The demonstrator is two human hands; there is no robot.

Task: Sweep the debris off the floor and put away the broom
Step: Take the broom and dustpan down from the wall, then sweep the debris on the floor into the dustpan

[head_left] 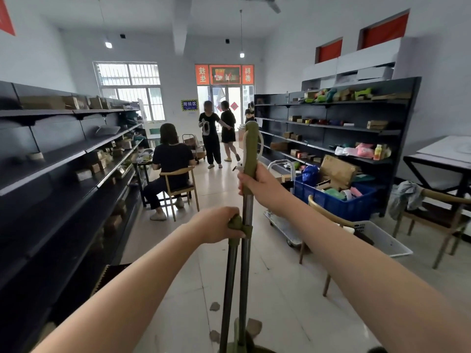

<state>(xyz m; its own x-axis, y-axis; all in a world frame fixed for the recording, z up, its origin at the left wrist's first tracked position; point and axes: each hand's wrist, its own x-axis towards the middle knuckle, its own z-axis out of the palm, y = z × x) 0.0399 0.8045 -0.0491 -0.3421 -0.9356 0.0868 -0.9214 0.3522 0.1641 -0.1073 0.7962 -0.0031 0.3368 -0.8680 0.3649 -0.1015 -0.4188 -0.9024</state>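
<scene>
Read 周转区 in white on a blue sign (189, 105) edged in yellow and black, on the far wall just left of the door. Made out white characters on the red panels (202, 74) above that door: 技 over 生 on the left one, 科 at the top of the right one. Could not tell the lower character there, nor the writing on the dark middle panel.

Held both bare arms stretched forward along the aisle, the right one higher. Gripped the broom (247, 212) with the right hand (257, 184), fingers curled fully round the lower end of its olive-green grip, and kept it upright, close in front. Gripped with the left hand (216, 225) the green top of a shorter pole (230, 276) just beside the broom's metal shaft, fingers wrapped over it. Noted a green clip (246, 229) joining the two. Saw grey debris (214, 306) lying on the pale tiled floor (293, 289) near the foot of both poles, on either side.
</scene>
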